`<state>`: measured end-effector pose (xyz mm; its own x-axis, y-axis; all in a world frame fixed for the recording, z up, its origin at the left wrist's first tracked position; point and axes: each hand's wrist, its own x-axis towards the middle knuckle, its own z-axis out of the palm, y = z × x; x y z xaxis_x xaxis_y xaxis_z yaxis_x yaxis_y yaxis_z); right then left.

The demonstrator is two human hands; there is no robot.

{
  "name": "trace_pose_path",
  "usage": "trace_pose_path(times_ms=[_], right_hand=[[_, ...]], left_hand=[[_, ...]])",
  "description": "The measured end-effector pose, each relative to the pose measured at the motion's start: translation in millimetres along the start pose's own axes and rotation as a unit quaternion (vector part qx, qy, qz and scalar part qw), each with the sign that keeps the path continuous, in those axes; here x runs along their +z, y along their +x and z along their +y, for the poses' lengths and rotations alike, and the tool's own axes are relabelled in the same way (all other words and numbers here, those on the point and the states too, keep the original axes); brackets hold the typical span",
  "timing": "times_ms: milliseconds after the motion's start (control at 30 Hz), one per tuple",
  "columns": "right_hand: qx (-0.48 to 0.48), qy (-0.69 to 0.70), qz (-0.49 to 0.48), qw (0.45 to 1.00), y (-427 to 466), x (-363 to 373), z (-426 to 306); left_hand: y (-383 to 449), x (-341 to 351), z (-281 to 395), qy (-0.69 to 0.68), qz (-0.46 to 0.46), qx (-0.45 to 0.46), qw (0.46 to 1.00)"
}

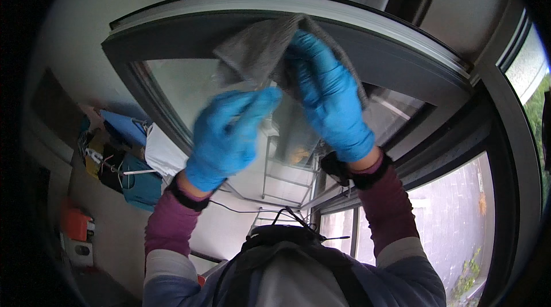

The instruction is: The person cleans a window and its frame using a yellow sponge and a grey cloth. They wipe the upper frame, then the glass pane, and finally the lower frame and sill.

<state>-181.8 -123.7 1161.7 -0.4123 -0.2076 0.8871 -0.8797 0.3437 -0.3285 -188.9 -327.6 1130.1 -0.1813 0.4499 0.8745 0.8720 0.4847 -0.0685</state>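
My right hand (333,96), in a blue disposable glove, holds a grey cloth (258,48) against the dark frame (185,37) of an open window sash. The cloth drapes around its fingers and hangs down both sides over the glass pane (176,78). Close below the cloth's lower edge is my left hand (228,134), also blue-gloved and slightly blurred. Its fingers are curled and the thumb and forefinger point at the cloth; whether they pinch a bit of it cannot be made out.
A light-coloured edge (258,1) runs along the sash. To the right stands a fixed window frame (499,65), with a paved area (452,203) outside. At left are a teal bag (137,182), a white cloth (163,149) and an orange object (76,224). Metal rails (286,180) appear below.
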Motion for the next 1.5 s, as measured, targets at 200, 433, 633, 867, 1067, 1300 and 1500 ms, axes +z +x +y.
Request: trace_pose_path(times_ms=[200, 433, 633, 867, 1067, 1300, 1500], right_hand=[[0.089, 0.335, 0.011, 0.938, 3.6, -6.5, 5.5], [0.035, -0.087, -0.019, 0.995, -9.8, -29.4, 2.7], [-0.101, -0.049, 0.109, 0.988, -43.9, -95.7, 6.0], [0.008, -0.421, 0.223, 0.879, -88.0, -155.1, 6.0], [0.059, -0.601, 0.216, 0.767, -98.4, -187.2, 6.8], [0.026, -0.536, 0.21, 0.817, -100.6, -198.7, 23.5], [0.034, -0.537, 0.247, 0.806, -97.5, -182.0, 19.4]], left_hand=[[33.2, 26.8, 44.6, -0.102, 0.055, 0.075, 0.99], [55.1, 88.8, 21.8, -0.04, 0.13, -0.043, 0.99], [60.6, 109.3, 11.3, 0.2, 0.061, -0.004, 0.978], [44.3, 96.9, -45.6, 0.311, 0.094, 0.069, 0.943], [21.7, 37.4, -109.0, 0.22, 0.074, 0.015, 0.973], [-22.3, -33.3, -188.6, 0.269, 0.037, -0.083, 0.959], [-62.8, -74.4, -260.2, 0.329, 0.076, -0.161, 0.927]])
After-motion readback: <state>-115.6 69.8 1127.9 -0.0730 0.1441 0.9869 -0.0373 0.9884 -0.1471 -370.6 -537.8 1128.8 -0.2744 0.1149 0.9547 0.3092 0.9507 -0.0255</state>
